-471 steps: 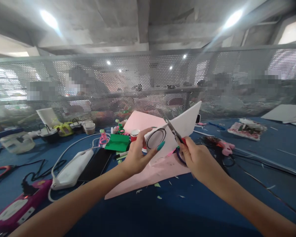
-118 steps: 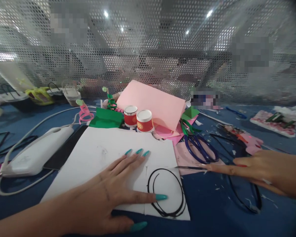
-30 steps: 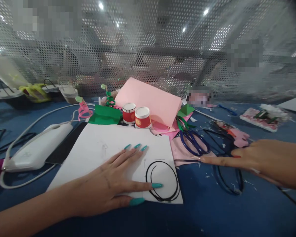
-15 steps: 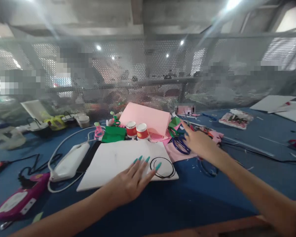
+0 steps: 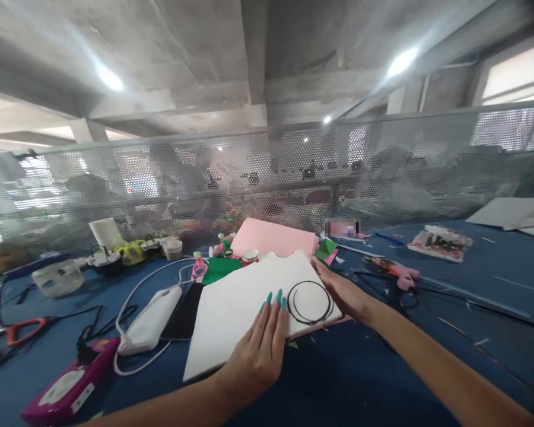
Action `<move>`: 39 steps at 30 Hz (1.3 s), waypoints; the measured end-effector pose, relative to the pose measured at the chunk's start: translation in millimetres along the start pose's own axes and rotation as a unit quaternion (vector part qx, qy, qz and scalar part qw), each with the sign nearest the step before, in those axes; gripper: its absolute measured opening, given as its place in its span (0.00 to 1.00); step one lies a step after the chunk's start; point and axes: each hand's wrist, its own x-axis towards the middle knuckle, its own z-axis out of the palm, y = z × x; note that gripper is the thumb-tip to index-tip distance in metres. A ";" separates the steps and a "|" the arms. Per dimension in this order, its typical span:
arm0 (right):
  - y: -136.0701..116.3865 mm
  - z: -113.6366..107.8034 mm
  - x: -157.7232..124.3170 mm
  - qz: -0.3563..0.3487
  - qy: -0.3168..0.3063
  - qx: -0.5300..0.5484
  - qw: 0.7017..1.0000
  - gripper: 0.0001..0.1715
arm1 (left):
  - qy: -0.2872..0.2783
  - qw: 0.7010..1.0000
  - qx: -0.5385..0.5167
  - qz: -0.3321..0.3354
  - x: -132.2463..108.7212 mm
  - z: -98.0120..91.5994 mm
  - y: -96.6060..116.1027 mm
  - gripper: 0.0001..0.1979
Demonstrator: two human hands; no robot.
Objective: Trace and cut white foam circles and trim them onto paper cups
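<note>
A white pad (image 5: pixel 244 308), seemingly of thick paper or board, lies slanted over the blue table. Across its front edge lies my left hand (image 5: pixel 258 353), fingers outstretched flat on the surface and close together; its thumb is hidden. A thin black wire coil (image 5: pixel 309 302) rests on the pad, just right of those fingertips. At the pad's right edge is my right hand (image 5: pixel 349 296), closed along that edge, with some fingers out of sight. Pink paper (image 5: pixel 345 320) peeks out beneath the pad's front right corner. Behind the pad show green paper (image 5: pixel 220 270) and a red-and-white cup (image 5: pixel 250 256).
Left of the pad are a black phone-like slab (image 5: pixel 184 314), a white power strip (image 5: pixel 151 320) with its cord, a purple device (image 5: pixel 73 379) and red-handled scissors (image 5: pixel 29 331). A large pink sheet (image 5: pixel 271 237) stands behind. A pink glue gun (image 5: pixel 403 274) lies at right.
My right hand has come back from the scissors and green paper to the pad's right edge. The pad has turned and now covers more of the cups. The camera has tilted upward.
</note>
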 end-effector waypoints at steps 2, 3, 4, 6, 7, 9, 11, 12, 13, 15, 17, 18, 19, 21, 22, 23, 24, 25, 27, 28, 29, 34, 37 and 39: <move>4.5 2.1 -1.9 0.051 -0.066 0.073 0.994 0.33 | -0.004 1.000 -0.021 -0.016 -4.6 4.8 4.1 0.21; 5.4 3.0 -3.1 0.073 -0.082 0.089 0.990 0.33 | -0.007 0.999 -0.030 -0.023 -6.3 6.0 4.8 0.22; 5.7 3.8 -4.2 0.091 -0.091 0.102 0.986 0.32 | -0.014 0.999 -0.038 -0.028 -7.5 6.6 4.8 0.23; 5.3 4.3 -5.4 0.112 -0.093 0.129 0.981 0.31 | -0.034 0.998 -0.051 -0.027 -9.0 6.4 3.4 0.24; 5.4 4.1 -5.5 0.119 -0.092 0.144 0.978 0.30 | -0.046 0.997 -0.053 -0.026 -9.4 6.1 2.5 0.23; 7.0 2.9 -5.2 0.128 -0.092 0.166 0.973 0.31 | -0.077 0.995 -0.036 -0.046 -9.9 5.6 0.7 0.25; 10.5 1.2 -4.5 0.127 -0.090 0.171 0.973 0.31 | -0.092 0.993 -0.011 -0.077 -10.4 5.6 -0.5 0.28; 12.7 0.4 -4.2 0.122 -0.088 0.169 0.974 0.31 | -0.088 0.992 -0.004 -0.086 -10.6 5.8 -1.0 0.28; 14.9 -0.4 -3.9 0.113 -0.085 0.164 0.976 0.31 | -0.077 0.993 -0.003 -0.088 -10.8 6.0 -1.5 0.29; 18.4 -1.9 -3.5 0.097 -0.081 0.150 0.981 0.32 | -0.049 0.996 -0.015 -0.078 -11.0 6.0 -2.4 0.28; 19.7 -3.6 -3.4 0.083 -0.087 0.139 0.983 0.32 | -0.040 0.996 -0.027 -0.073 -10.7 5.4 -3.2 0.29; 19.4 -4.9 -3.4 0.077 -0.095 0.135 0.983 0.31 | -0.040 0.996 -0.031 -0.075 -10.4 4.9 -3.5 0.29; 18.7 -6.4 -3.5 0.072 -0.109 0.133 0.982 0.30 | -0.040 0.996 -0.035 -0.078 -10.0 4.4 -3.8 0.29; 16.5 -10.7 -3.7 0.062 -0.145 0.126 0.980 0.28 | -0.044 0.995 -0.040 -0.086 -9.6 3.5 -3.9 0.30; 15.7 -13.4 -3.7 0.060 -0.163 0.118 0.978 0.27 | -0.043 0.994 -0.041 -0.091 -9.7 3.5 -3.8 0.30; 15.3 -16.5 -3.6 0.059 -0.181 0.109 0.976 0.26 | -0.038 0.994 -0.041 -0.094 -10.1 3.6 -3.4 0.30; 15.5 -19.8 -3.4 0.058 -0.195 0.102 0.974 0.26 | -0.035 0.994 -0.041 -0.095 -10.8 4.2 -2.9 0.30; 16.2 -23.2 -3.1 0.058 -0.205 0.095 0.972 0.26 | -0.030 0.994 -0.040 -0.095 -12.0 5.0 -2.4 0.31; 18.5 -29.8 -2.3 0.060 -0.212 0.086 0.972 0.24 | -0.023 0.995 -0.041 -0.093 -14.8 7.8 -1.4 0.31; 19.5 -32.6 -1.9 0.062 -0.214 0.078 0.972 0.22 | -0.028 0.994 -0.041 -0.096 -16.3 9.8 -1.3 0.31; 20.1 -34.8 -1.6 0.066 -0.219 0.068 0.971 0.20 | -0.035 0.994 -0.039 -0.100 -17.6 11.9 -1.6 0.31; 16.4 -32.3 -0.9 0.043 -0.206 0.088 0.974 0.15 | -0.046 0.994 -0.015 -0.094 -17.6 20.8 -8.1 0.32; 16.4 -19.8 1.1 0.020 -0.120 0.177 0.977 0.17 | -0.072 0.994 -0.014 -0.077 -14.7 22.5 -11.2 0.32; 18.2 -10.8 3.3 0.027 -0.074 0.229 0.970 0.22 | -0.093 0.993 -0.011 -0.073 -13.8 23.7 -11.4 0.32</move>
